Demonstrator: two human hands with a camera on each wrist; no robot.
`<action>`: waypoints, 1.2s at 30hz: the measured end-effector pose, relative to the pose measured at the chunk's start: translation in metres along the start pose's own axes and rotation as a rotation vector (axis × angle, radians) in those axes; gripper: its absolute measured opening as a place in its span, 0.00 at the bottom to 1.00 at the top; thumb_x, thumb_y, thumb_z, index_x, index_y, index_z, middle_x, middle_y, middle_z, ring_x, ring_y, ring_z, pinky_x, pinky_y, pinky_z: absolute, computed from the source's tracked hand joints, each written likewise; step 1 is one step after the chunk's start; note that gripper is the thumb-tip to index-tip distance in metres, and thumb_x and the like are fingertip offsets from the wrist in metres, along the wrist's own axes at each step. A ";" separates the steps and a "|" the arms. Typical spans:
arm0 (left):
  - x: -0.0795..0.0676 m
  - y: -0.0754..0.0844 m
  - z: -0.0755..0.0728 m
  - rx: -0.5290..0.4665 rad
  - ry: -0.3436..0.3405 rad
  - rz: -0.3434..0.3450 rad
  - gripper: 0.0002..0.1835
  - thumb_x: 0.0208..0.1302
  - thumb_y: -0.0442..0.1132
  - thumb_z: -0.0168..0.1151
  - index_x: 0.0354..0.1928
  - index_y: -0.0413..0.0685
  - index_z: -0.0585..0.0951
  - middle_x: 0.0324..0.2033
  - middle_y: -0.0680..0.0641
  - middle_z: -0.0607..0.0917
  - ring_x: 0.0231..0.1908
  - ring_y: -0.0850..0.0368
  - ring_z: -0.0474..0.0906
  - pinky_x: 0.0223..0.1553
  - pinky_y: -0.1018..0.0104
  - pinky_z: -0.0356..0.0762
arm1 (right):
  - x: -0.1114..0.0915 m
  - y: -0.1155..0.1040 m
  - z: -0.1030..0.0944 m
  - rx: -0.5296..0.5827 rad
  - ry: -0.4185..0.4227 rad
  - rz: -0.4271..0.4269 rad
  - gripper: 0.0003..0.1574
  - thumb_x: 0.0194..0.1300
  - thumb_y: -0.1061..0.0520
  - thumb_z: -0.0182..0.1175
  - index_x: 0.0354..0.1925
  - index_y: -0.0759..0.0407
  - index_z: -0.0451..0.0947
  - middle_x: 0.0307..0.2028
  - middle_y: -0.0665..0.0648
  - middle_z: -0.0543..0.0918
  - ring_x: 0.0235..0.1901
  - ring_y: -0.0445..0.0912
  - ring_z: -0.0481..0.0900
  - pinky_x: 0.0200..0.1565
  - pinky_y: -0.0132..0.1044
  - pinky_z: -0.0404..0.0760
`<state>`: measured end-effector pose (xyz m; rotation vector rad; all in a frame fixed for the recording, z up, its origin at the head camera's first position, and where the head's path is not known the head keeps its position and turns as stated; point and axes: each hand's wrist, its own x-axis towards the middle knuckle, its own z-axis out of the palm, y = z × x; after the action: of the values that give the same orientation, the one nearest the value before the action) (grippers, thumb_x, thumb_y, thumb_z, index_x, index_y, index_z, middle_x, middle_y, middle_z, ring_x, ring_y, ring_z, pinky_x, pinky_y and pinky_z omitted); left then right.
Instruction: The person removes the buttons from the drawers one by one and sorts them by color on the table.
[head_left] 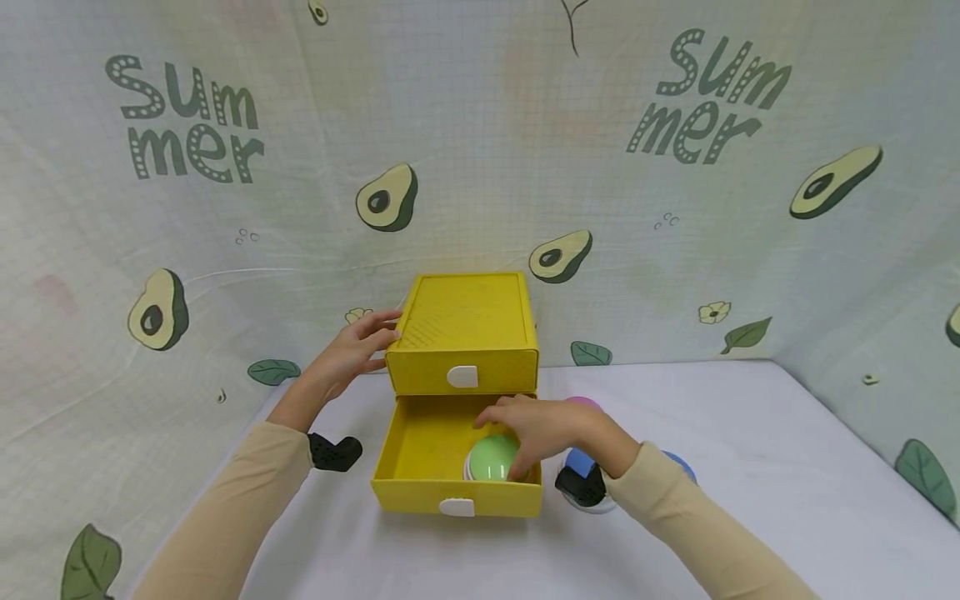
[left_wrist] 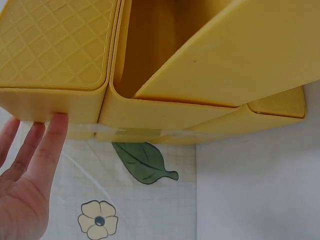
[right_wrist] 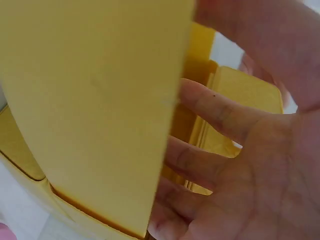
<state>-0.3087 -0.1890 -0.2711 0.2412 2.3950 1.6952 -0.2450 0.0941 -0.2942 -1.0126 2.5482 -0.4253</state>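
Observation:
A yellow two-drawer box [head_left: 469, 312] stands on the white surface, its lower drawer [head_left: 420, 498] pulled out. Inside that drawer, at the front right, sits a round container with a glossy green lid [head_left: 491, 457]. My right hand [head_left: 536, 425] reaches over the drawer's right wall, thumb by the lid's right edge and fingers spread above its far side. In the right wrist view the drawer wall [right_wrist: 95, 100] hides the fingertips. My left hand [head_left: 348, 354] rests its fingertips on the left side of the box; the left wrist view shows these fingers [left_wrist: 47, 150] extended against it.
Right of the box, partly behind my right forearm, are a blue round lid [head_left: 678, 465], another blue piece [head_left: 579, 461] and a pink round thing [head_left: 584, 402]. A cloth printed with avocados [head_left: 387, 198] hangs close behind the box.

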 end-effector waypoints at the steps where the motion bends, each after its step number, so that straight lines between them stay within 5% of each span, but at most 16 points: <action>1: 0.000 0.000 0.000 0.001 0.001 0.000 0.30 0.69 0.47 0.49 0.70 0.53 0.56 0.68 0.43 0.59 0.65 0.44 0.61 0.64 0.45 0.61 | 0.001 -0.001 0.000 -0.024 -0.008 0.010 0.41 0.47 0.55 0.71 0.60 0.51 0.68 0.54 0.52 0.73 0.53 0.47 0.66 0.53 0.40 0.73; 14: 0.001 0.001 0.002 -0.003 0.001 -0.005 0.29 0.69 0.46 0.49 0.70 0.54 0.57 0.68 0.44 0.60 0.64 0.44 0.62 0.65 0.45 0.61 | 0.004 -0.007 0.006 -0.187 -0.051 0.076 0.37 0.46 0.55 0.71 0.55 0.46 0.69 0.47 0.47 0.75 0.45 0.43 0.69 0.49 0.37 0.73; 36: 0.001 -0.001 0.001 0.001 0.006 -0.001 0.29 0.69 0.46 0.49 0.70 0.54 0.57 0.67 0.43 0.60 0.64 0.44 0.62 0.64 0.45 0.61 | 0.005 -0.001 0.005 -0.051 -0.013 0.048 0.37 0.48 0.51 0.71 0.56 0.47 0.68 0.45 0.46 0.76 0.44 0.42 0.70 0.47 0.35 0.75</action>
<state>-0.3092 -0.1887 -0.2721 0.2359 2.3997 1.6969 -0.2453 0.0891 -0.2995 -0.9669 2.5782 -0.3407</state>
